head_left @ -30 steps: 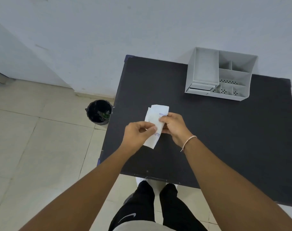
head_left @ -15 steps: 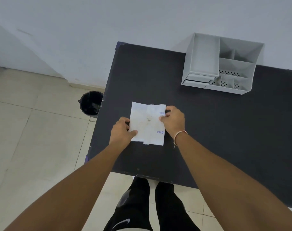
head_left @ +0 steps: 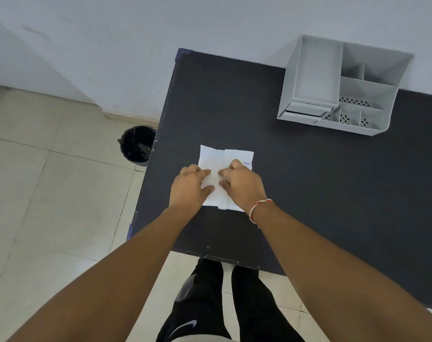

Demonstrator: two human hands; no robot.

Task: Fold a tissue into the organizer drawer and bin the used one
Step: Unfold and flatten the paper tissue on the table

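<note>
While both hands press down on it, the tissue (head_left: 224, 159) lies spread flat on the black tabletop (head_left: 333, 193), near the left edge and well apart from the grey organizer (head_left: 343, 87) at the far right corner. The left hand (head_left: 189, 188) rests on the sheet's left half with its fingers (head_left: 205, 172) extended and flat; the right hand (head_left: 242, 185) covers the right half the same way, fingertips nearly meeting at the middle. Neither hand's grip is closed on anything: both are open palms pinning the sheet, not pinching it.

Faint creases run across the paper, and some blue print shows near its right edge. It looks thin, very light and limp, so it will likely shift or lift at the slightest drag and tear if pulled hard. A sensible hold would be a gentle pinch at one edge or corner while the other hand keeps the rest pinned, then a firm sweep along the fold.

The small drawer (head_left: 306, 111) at the organizer's front left looks shut or nearly so. A black bin (head_left: 137, 145) stands on the floor just beside the tabletop's left edge.
</note>
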